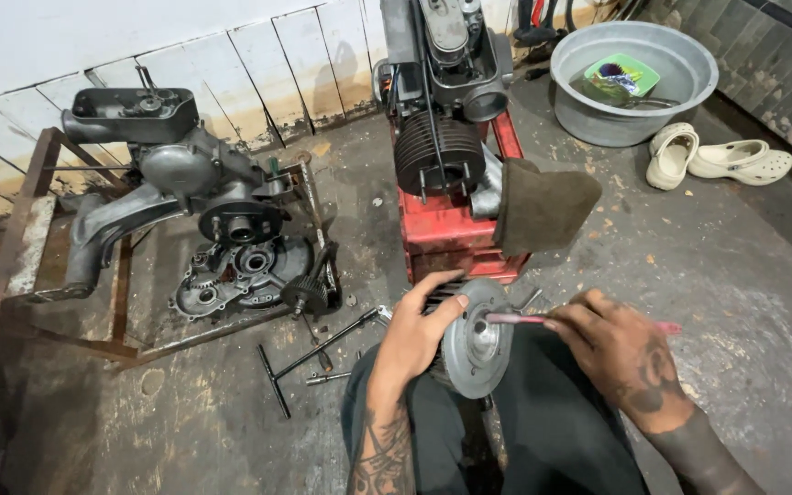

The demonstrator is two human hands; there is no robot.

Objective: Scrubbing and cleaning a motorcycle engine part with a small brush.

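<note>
Gripping the rim of a round grey metal disc on the lap, the left hand wraps its fingers over the near-left edge. The right hand pinches a thin pink-handled tool, its tip at the disc's hub. A T-handle wrench lies on the floor to the left, below a dismantled engine.

a grey basin holding a green dish, pale clogs beside it, a t-handle wrench on the floor, an engine block on a rusty frame.
</note>
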